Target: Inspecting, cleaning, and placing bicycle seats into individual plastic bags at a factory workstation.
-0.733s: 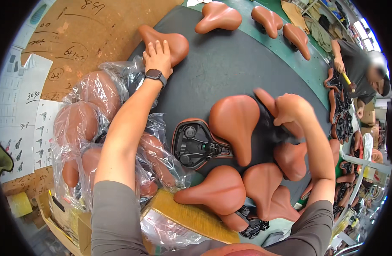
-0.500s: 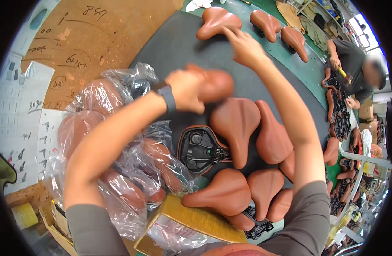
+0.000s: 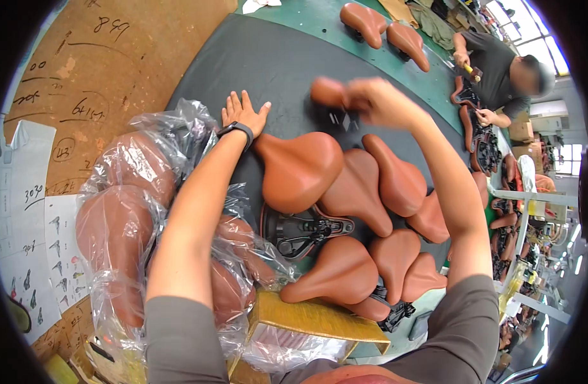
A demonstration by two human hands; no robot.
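The right hand is closed around a brown bicycle saddle, nose pointing left toward the left hand, which lies flat and empty on the dark mat.

The right hand is now gripping a brown saddle by its nose and holding it above the dark mat; half a second ago it was reaching empty toward the far saddles, and before that it was resting on the pile. The left hand, which was carrying that saddle a moment ago, is now lying flat and empty on the mat beside the plastic bags, fingers spread.
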